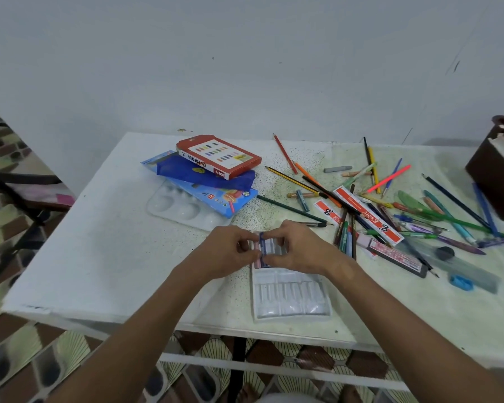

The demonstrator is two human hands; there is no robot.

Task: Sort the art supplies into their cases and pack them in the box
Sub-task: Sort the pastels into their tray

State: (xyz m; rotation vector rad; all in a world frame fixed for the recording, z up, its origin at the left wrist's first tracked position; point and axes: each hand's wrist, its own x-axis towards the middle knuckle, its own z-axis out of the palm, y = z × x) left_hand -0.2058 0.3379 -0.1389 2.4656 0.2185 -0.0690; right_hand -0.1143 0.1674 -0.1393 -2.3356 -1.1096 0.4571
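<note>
Right of centre, a loose heap of coloured pencils, pens and crayons (390, 205) sprawls over the speckled white tabletop (99, 251), thin shafts crossing at every angle. Two red-and-white printed card strips (367, 213) lie slanted across the heap, and a dark flat pen case with red lettering (396, 257) sits at its lower edge, close beside the right forearm. Further right, a blue pencil sharpener (461, 283) lies by a clear plastic ruler (466, 271). At the right edge of the frame stands a dark brown box (495, 170), well apart from the hands.

Upper centre, a red cardboard oil pastels box (218, 157) rests tilted on top of a dark blue pouch (195, 173), which lies on a light blue printed crayon carton (216, 196). Under that stack a white moulded plastic paint palette (172, 207) pokes out, with round shallow wells.

Centre frame, a clear ridged plastic pastel tray (291, 295) lies flat near the table's front edge. Its far end is hidden behind the hands. The left hand (230, 251) and the right hand (300, 248) meet there, fingers curled in, both pinching a blue pastel stick (263, 248) over the tray's slots, just beside a pink pastel stick (257, 260) lying in the tray.
</note>
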